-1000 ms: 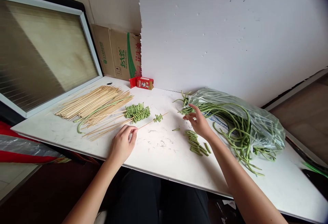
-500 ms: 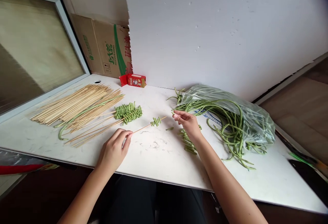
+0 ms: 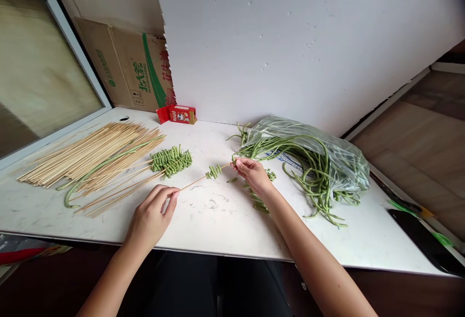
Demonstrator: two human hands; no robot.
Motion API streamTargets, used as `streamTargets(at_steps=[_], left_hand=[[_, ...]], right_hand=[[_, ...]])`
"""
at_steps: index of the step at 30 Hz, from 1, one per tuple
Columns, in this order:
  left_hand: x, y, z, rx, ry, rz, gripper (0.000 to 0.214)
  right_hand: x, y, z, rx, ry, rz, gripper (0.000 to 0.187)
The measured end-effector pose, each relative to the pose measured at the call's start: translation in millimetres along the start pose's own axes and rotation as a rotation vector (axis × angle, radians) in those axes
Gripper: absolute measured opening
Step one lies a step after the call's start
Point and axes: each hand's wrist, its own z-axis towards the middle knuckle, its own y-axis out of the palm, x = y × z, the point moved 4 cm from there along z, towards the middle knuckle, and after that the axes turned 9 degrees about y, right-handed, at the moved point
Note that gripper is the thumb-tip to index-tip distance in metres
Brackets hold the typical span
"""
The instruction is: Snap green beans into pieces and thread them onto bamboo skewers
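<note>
My left hand [image 3: 154, 210] pinches a thin bamboo skewer [image 3: 192, 182] near its lower end. Several short pieces of green bean [image 3: 213, 172] are threaded across the skewer toward its far end. Between the thumb and fingers of my right hand [image 3: 252, 174] is one bean piece [image 3: 233, 159], held at the skewer's tip; whether the tip has pierced it I cannot tell. Partly hidden under my right forearm lies a pile of cut bean pieces [image 3: 259, 204]. Left of the held skewer, finished bean skewers [image 3: 171, 160] lie stacked together.
A heap of bare bamboo skewers [image 3: 87, 150] covers the table's left side, a long bean [image 3: 105, 164] across it. Long beans [image 3: 308, 155] spill from a clear plastic bag [image 3: 345, 162] at right. A red box [image 3: 183, 114] stands by the wall; a black phone [image 3: 417, 237] lies far right.
My right hand has brought its bean piece to the skewer's tip, from slightly apart before. The whole view has shifted, so the table's things appear further left.
</note>
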Motion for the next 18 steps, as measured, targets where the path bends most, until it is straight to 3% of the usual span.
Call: streamTargets(at_steps=[18], left_hand=[[-3.3, 2.3, -1.9, -0.029, -0.018, 0.002, 0.014]], right_hand=[[4.1, 1.9, -0.1, 0.0, 0.029, -0.024, 0.042]])
